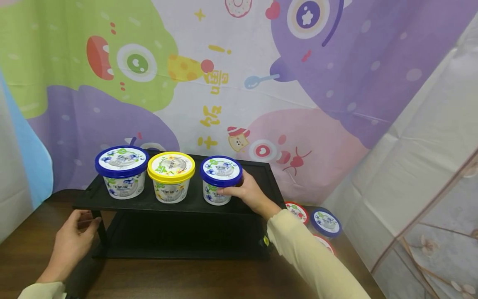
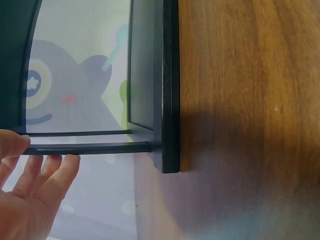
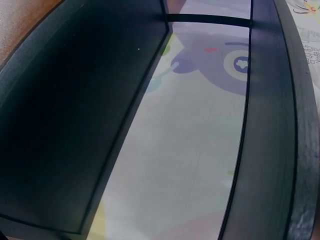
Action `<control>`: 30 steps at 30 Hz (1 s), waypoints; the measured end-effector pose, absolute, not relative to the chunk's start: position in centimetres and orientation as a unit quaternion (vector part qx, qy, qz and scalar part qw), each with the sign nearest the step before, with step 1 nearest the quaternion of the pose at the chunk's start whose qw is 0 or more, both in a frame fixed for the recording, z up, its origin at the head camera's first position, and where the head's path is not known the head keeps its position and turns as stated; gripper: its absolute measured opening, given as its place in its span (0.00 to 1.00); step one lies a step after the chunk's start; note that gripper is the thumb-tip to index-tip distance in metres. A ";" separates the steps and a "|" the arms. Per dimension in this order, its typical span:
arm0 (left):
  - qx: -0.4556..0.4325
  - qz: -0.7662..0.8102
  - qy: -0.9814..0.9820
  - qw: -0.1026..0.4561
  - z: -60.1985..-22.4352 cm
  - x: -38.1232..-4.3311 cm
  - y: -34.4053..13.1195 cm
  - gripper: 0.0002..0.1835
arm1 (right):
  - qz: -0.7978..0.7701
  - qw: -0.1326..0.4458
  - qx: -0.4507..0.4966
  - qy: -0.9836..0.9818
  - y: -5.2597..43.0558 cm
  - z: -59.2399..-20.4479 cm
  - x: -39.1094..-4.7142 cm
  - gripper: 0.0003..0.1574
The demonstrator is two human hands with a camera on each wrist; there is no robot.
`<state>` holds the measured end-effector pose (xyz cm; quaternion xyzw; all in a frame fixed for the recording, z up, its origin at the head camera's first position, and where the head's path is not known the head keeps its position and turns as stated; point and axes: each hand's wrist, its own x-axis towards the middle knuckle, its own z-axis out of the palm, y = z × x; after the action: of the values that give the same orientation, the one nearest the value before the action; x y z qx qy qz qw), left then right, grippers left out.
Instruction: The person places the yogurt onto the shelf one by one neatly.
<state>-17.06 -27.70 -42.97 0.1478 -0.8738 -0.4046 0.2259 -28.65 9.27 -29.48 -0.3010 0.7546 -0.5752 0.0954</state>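
My right hand (image 1: 251,193) grips a small tub with a blue lid (image 1: 221,171), thumb across its front. This tub is at the right part of the top board of a black two-tier shelf (image 1: 142,205). To its left on the same board stand a yellow-lidded tub (image 1: 171,182) and a larger blue-lidded tub (image 1: 122,172). My left hand (image 1: 72,236) pinches the shelf's front left leg (image 2: 100,148), thumb on one side and fingers on the other. In the right wrist view the shelf's boards show, along with part of a printed tub (image 3: 311,45); the right hand is out of that view.
On the wooden table (image 1: 168,276), right of the shelf, sit a red-lidded tub (image 1: 297,211), a blue-lidded tub (image 1: 326,222) and another red-rimmed lid (image 1: 324,242), partly behind my sleeve. A cartoon-printed cloth (image 1: 224,99) hangs close behind the shelf. The lower board (image 1: 179,245) lies near the tabletop.
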 end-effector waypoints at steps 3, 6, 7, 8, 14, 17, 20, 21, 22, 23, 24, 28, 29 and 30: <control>0.149 -0.403 -0.875 0.223 -43.0 -17.1 -27.7 0.19 | -0.574 0.098 -0.300 0.756 9.2 -29.5 -28.6 0.43; 0.152 -0.404 -0.876 0.216 -43.0 -17.1 -27.7 0.19 | -0.572 0.099 -0.299 0.757 9.1 -29.5 -28.7 0.43; 0.153 -0.404 -0.876 0.215 -43.0 -17.1 -27.7 0.19 | -0.571 0.100 -0.299 0.758 9.1 -29.5 -28.7 0.43; 0.154 -0.404 -0.876 0.215 -43.1 -17.1 -27.8 0.19 | -0.571 0.100 -0.299 0.758 9.1 -29.5 -28.7 0.42; 0.166 -0.401 -0.873 0.222 -43.3 -17.3 -27.7 0.19 | -0.568 0.101 -0.297 0.761 9.0 -29.5 -28.9 0.42; 0.168 -0.403 -0.873 0.218 -43.3 -17.4 -27.7 0.19 | -0.568 0.103 -0.296 0.761 8.9 -29.5 -28.9 0.42; 0.162 -0.402 -0.874 0.218 -43.3 -17.3 -27.7 0.19 | -0.568 0.106 -0.300 0.759 8.9 -29.6 -28.9 0.41; 0.154 -0.408 -0.873 0.218 -43.2 -17.2 -27.7 0.20 | -0.568 0.107 -0.302 0.758 8.9 -29.6 -28.9 0.41; 0.152 -0.407 -0.874 0.218 -43.2 -17.2 -27.7 0.20 | -0.568 0.107 -0.303 0.757 8.9 -29.7 -28.9 0.41; 0.150 -0.406 -0.874 0.219 -43.2 -17.1 -27.7 0.19 | -0.568 0.107 -0.304 0.757 8.9 -29.7 -29.0 0.41; 0.149 -0.406 -0.875 0.220 -43.2 -17.2 -27.8 0.20 | -0.568 0.107 -0.305 0.757 8.8 -29.7 -29.0 0.41; 0.166 -0.406 -0.872 0.216 -43.5 -17.5 -27.9 0.20 | -0.566 0.108 -0.305 0.758 8.8 -29.7 -29.0 0.41; 0.171 -0.408 -0.871 0.214 -43.5 -17.6 -27.9 0.20 | -0.565 0.108 -0.306 0.759 8.8 -29.7 -29.0 0.41; 0.180 -0.403 -0.871 0.214 -43.6 -17.8 -28.0 0.20 | -0.565 0.108 -0.306 0.759 8.8 -29.7 -29.0 0.41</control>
<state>-17.76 -27.96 -43.64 0.1800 -0.8714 -0.4033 0.2136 -29.03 8.79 -29.68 -0.3059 0.7589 -0.5646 0.1082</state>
